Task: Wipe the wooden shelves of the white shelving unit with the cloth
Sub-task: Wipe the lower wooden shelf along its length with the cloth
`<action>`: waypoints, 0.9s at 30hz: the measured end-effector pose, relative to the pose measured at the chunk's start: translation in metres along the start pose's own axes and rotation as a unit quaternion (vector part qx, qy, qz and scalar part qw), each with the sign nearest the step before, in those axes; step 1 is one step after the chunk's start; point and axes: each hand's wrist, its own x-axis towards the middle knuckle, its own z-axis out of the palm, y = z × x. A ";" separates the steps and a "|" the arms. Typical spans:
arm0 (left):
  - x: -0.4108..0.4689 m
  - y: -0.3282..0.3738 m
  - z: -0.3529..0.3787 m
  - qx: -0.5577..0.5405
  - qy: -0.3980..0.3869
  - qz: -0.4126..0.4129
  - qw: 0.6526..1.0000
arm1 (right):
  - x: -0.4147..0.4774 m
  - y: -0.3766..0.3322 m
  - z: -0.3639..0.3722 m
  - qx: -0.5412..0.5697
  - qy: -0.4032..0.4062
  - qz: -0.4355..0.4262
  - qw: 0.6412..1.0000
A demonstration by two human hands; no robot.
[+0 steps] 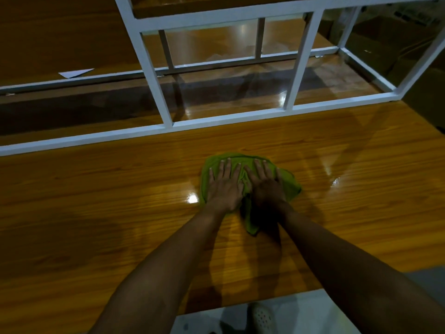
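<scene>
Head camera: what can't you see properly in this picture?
All in the head view:
- Green cloth: its middle is hidden under the left hand and right hand.
- Upper shelf: cut off by the top edge.
- White scrap: too small and dim to identify.
- Shoe: dim, cut off by the bottom edge.

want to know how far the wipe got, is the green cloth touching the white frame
Apart. Head view shows bare shelf between the cloth and the white frame.

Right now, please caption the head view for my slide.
Left hand and right hand press a green cloth onto the glossy wooden shelf.
</scene>
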 end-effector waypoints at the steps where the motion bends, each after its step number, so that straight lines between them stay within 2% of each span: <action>1: 0.001 -0.001 0.000 0.003 0.000 0.002 1.000 | 0.003 -0.003 0.002 0.004 0.001 0.010 1.000; 9: -0.023 -0.029 0.001 -0.007 0.017 -0.016 1.000 | -0.013 -0.049 -0.002 0.016 -0.012 0.026 0.999; 14: -0.056 -0.053 0.006 0.021 0.019 -0.014 1.000 | -0.032 -0.075 0.006 0.039 0.005 0.001 0.999; 17: -0.077 -0.060 0.011 0.032 0.021 -0.013 0.999 | -0.054 -0.081 0.013 0.036 0.043 -0.023 0.998; 22: -0.103 -0.039 0.020 0.021 0.030 -0.018 0.999 | -0.089 -0.071 0.012 0.044 0.001 -0.040 0.998; 27: -0.098 -0.009 0.020 0.002 0.011 0.014 1.000 | -0.103 -0.038 0.019 0.036 0.036 -0.033 0.998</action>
